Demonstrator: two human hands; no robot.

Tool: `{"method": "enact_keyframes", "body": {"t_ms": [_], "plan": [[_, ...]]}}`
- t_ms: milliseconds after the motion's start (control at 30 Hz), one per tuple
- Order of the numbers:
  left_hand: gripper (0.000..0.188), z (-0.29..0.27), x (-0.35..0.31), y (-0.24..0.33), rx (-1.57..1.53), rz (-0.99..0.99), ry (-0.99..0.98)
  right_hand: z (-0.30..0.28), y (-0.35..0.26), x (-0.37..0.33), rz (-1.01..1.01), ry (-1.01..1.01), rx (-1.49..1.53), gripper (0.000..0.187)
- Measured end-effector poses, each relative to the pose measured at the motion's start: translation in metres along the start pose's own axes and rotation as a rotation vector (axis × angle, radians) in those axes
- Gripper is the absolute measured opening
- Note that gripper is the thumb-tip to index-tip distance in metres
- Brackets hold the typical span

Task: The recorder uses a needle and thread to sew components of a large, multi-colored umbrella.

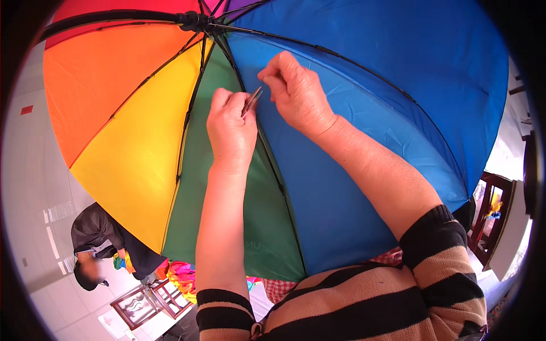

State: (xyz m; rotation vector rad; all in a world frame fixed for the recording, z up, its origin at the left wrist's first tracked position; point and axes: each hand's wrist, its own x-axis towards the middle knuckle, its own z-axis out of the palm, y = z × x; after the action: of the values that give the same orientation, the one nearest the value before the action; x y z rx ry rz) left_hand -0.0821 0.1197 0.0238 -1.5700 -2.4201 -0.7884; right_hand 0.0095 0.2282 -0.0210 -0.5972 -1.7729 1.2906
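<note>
An open rainbow umbrella point(239, 227) spreads in front of me, its inner side with the black ribs facing me. My left hand point(232, 133) is in front of the green panel, closed around small metal snips point(250, 103). Their pointed tips stick out up and to the right, near a rib. Just right of them, before the blue panel, my right hand point(301, 94) is raised with thumb and fingers pinched together. Whatever lies in that pinch is too small to make out. At the top, the ribs meet at a black hub point(196, 23) on the shaft point(114, 18).
Another person point(99, 233) in dark clothes is at the lower left, with colourful cloth at their hands. More bright fabric point(183, 278) lies beyond the umbrella's lower edge, near a wooden chair point(136, 307). Dark wooden furniture point(490, 219) stands at the right. Red checked cloth point(277, 290) shows by my body.
</note>
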Motion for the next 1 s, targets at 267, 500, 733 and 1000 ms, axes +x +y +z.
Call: {"method": "enact_keyframes", "body": {"t_ms": [267,500,733,1000], "plan": [[0.012,-0.019,0.012,0.014,-0.059,-0.161,-0.192,-0.047,-0.008,0.027,0.271,0.099,0.567,0.011],[0.014,-0.065,0.026,0.012,0.157,0.044,-0.338,-0.049,-0.014,0.028,0.344,0.101,0.769,0.013],[0.014,-0.060,0.040,0.033,0.552,0.244,-0.622,-0.048,-0.012,0.028,0.362,0.096,0.794,0.015],[0.011,-0.057,0.045,0.041,0.734,0.292,-0.669,-0.050,-0.014,0.031,0.346,0.078,0.804,0.015]]}}
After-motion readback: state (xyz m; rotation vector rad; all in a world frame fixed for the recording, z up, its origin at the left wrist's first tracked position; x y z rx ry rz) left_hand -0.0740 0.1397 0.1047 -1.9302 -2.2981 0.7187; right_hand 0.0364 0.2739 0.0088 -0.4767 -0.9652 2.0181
